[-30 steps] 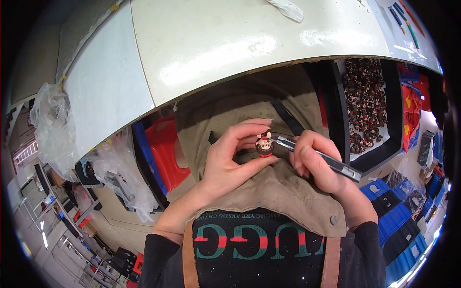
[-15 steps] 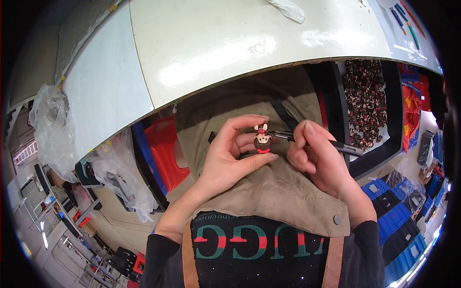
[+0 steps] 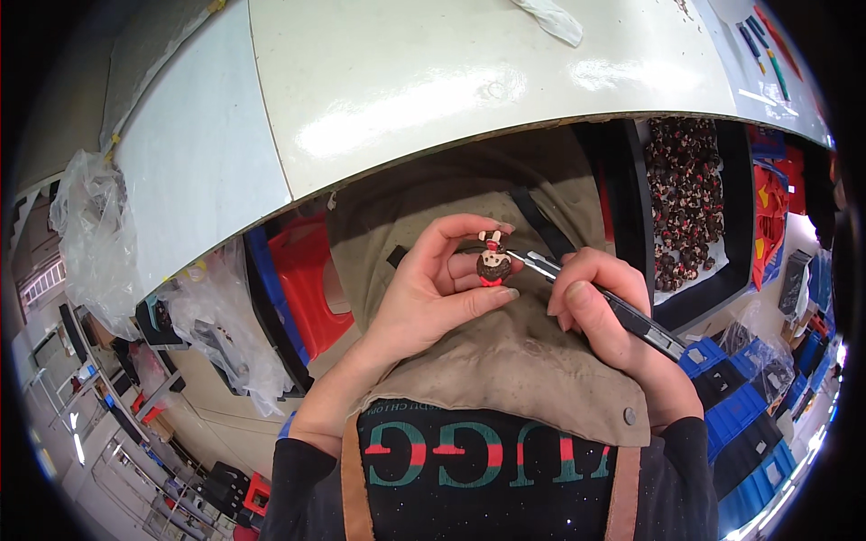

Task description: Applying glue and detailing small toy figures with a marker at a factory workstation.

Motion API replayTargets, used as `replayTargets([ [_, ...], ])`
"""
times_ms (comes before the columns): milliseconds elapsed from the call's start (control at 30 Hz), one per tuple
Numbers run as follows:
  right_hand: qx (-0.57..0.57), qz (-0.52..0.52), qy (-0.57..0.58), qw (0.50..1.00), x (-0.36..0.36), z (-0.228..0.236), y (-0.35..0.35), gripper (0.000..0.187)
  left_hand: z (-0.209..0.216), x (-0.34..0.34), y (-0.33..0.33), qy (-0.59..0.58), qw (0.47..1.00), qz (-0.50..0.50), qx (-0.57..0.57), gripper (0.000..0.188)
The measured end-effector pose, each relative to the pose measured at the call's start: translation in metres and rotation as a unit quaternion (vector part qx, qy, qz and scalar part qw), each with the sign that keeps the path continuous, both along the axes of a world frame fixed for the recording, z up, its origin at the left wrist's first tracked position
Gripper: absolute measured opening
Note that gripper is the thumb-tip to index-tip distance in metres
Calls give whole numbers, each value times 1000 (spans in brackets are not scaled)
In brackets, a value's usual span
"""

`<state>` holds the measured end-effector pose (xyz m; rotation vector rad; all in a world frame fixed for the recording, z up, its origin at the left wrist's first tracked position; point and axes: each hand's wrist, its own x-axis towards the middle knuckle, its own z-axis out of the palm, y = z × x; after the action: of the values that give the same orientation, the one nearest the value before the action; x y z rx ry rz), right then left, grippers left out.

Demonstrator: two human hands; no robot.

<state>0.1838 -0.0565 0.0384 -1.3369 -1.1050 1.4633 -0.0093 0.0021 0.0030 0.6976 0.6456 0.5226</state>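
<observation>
My left hand pinches a small figurine between the thumb and fingers, head end toward me. The figurine has dark brown hair, a pale face and red parts. From the right, my right hand grips a slim black utility knife with a silver front end. The knife's tip reaches the figurine's right side; whether it touches cannot be made out. Both hands are above my lap, over a brown apron.
A pale worktable curves across the top. At right, a black tray holds many similar figurines, with blue bins below it. A red stool and plastic bags are at left. Pens lie on the far right tabletop.
The figurine has been turned slightly in my left hand. My right hand has shifted a little downward and right, and the knife now slants more steeply with more of its body showing.
</observation>
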Motion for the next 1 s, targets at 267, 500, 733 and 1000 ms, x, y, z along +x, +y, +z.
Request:
replayTargets([
  [267, -2, 21, -11, 1000, -4, -4, 3, 36, 5, -1, 0, 15, 1000, 5, 14, 52],
  [500, -156, -21, 79, 984, -6, 6, 8, 35, -4, 2, -7, 89, 991, 26, 93, 52],
  [733, -76, -47, 105, 990, 2, 1, 3, 33, 1, 6, -6, 77, 996, 9, 36, 52],
  [1000, 36, -18, -9, 999, 8, -2, 0, 38, 5, 4, -4, 43, 999, 0, 5, 54],
])
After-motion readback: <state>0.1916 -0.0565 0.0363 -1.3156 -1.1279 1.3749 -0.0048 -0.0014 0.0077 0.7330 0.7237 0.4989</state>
